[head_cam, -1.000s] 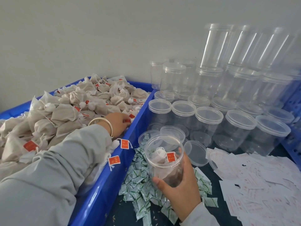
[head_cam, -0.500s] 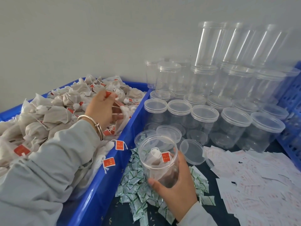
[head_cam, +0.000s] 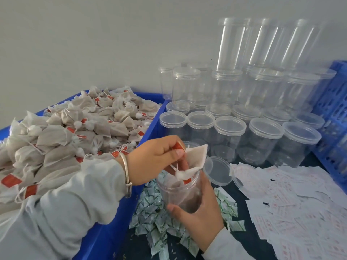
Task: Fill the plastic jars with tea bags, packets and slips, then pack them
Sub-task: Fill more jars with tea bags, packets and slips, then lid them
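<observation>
Clear plastic jar [head_cam: 181, 190], lid off, gripped low on its wall by the right hand [head_cam: 201, 220]: thumb across the front, fingers wrapped behind. Held upright and close beside the blue bin [head_cam: 105, 233], likely so the reach from the heap to the mouth stays short.

Left hand [head_cam: 154, 160] is over the jar mouth, thumb and fingers pinching the red tag and top corner of a tea bag [head_cam: 195, 158]. The bag hangs half in, half out, its lower part already below the rim. At least one other bag sits inside, a red tag showing through the wall; dark contents lie at the bottom.

The tea bag heap [head_cam: 65, 139] fills the bin at left. Small green-and-white packets [head_cam: 150, 222] lie under and around the jar, paper slips [head_cam: 293, 209] are spread at right, both within reach of the holding hand. A loose lid [head_cam: 217, 170] lies just behind the jar, presumably its own. Rows of capped empty jars [head_cam: 262, 139] stand behind, stacked higher toward the wall.

Hard to read:
- the count of bags in the jar; the wall glares and the hand covers much of it
- print on the slips and tags, too small
- the left fingertips, partly hidden behind the bag
- a blue crate [head_cam: 336, 117], cut off at the right edge
</observation>
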